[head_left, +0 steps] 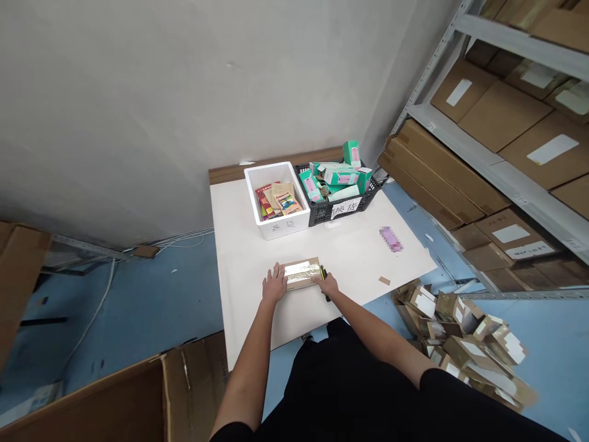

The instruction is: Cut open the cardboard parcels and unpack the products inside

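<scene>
A small cardboard box (301, 283) with a white label and shiny clear tape on top lies on the white table (243, 294), close to its front edge. My left hand (275, 283) rests on the box's left end with its fingers spread. At the right end, my right hand (327, 286) is closed around a yellow and black box cutter (323, 274), its thumb side touching the box. The cutter's blade cannot be made out.
Behind the box stand a white foam bin (284, 228) with booklets and a black crate (317, 215) of green cartons. A shelf (497, 166) of boxes rises at right; opened cartons (464, 344) lie below it. A large cardboard box (175, 393) sits at lower left.
</scene>
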Available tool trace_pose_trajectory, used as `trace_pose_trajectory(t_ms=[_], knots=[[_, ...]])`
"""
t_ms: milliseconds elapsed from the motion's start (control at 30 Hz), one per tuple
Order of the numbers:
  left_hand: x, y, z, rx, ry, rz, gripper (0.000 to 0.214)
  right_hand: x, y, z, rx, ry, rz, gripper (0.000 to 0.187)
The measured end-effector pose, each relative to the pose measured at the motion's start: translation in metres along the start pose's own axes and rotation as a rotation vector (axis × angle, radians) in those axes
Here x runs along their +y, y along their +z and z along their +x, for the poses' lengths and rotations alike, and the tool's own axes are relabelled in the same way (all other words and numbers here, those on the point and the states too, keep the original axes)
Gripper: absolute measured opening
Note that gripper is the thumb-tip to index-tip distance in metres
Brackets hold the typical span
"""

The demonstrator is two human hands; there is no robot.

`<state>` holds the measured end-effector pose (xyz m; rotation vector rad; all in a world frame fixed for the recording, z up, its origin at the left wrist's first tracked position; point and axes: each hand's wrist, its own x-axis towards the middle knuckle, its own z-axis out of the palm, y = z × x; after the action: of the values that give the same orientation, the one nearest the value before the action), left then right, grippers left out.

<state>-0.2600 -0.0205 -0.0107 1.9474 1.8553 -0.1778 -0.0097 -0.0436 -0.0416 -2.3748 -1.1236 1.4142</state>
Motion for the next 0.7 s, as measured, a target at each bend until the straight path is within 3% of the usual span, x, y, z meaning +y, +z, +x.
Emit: trace_pose_trajectory(t_ms=[67,167,267,367,500,567,633,700], knots=[[-0.003,0.001,-0.008,-0.039,-0.01,0.04,0.057,-0.027,-0.005,0.011,0.089,-0.032,-0.097,0.057],[-0.003,0.005,-0.022,-0.113,0.049,0.055,0.046,-0.067,-0.029,0.03,0.149,-0.043,-0.175,0.051],[0.0,0.004,-0.024,-0.044,0.127,0.063,0.045,-0.088,-0.054,0.038,0.172,-0.076,-0.167,0.053],[0.013,0.0,-0.007,0.002,0.239,0.13,0.069,-0.072,-0.06,0.026,0.213,-0.104,-0.184,0.053],[0.039,0.003,0.026,-0.112,0.529,0.228,0.084,-0.008,-0.03,-0.005,0.128,-0.057,-0.226,0.059],[0.049,0.009,0.034,-0.169,0.607,0.25,0.089,0.017,-0.017,-0.013,0.055,-0.035,-0.208,0.061],[0.057,0.017,0.033,-0.174,0.575,0.256,0.093,0.025,-0.016,-0.013,0.047,-0.017,-0.208,0.063],[0.065,0.025,0.024,-0.12,0.465,0.245,0.094,0.014,-0.028,-0.006,0.097,-0.029,-0.256,0.066]])
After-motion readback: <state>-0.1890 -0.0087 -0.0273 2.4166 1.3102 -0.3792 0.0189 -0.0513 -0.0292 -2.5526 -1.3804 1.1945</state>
